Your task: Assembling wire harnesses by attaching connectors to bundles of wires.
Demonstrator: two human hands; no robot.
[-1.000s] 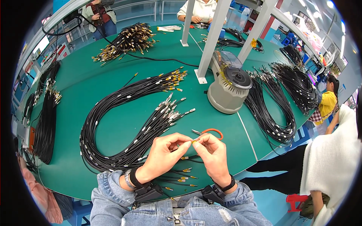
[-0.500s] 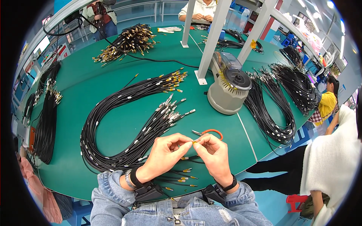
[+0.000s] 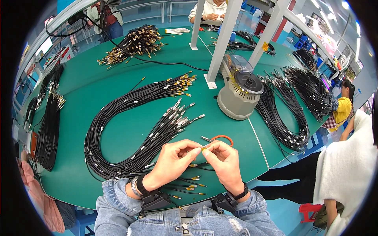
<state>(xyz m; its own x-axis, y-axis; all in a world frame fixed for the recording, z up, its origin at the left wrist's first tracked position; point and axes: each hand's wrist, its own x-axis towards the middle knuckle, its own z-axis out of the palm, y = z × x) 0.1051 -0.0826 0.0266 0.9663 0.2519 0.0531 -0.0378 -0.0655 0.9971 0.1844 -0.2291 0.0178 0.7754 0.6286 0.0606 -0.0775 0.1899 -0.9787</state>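
My left hand (image 3: 173, 161) and my right hand (image 3: 224, 161) meet at their fingertips above the near part of the table. Both are closed in a pinch on a small piece of yellow tape (image 3: 203, 148); the fingers hide most of it, and whether a cable end is inside it I cannot tell. Just beyond my right hand lie snips (image 3: 222, 138) with orange handles. Below and between my wrists, several black cable ends with yellow tape (image 3: 191, 188) rest on the table. A large curved bundle of black cables (image 3: 98, 129) with white tags lies left of my hands.
A grey tape dispenser (image 3: 238, 98) stands by white metal posts (image 3: 225, 43) on the green table (image 3: 157, 74). More cable bundles lie at the far left, back and right. A white glove (image 3: 177, 30) lies at the back. A person in white (image 3: 346, 169) is close on the right.
My hands keep nearly the same pinch at the same spot. The person across the table has shifted their hands slightly.
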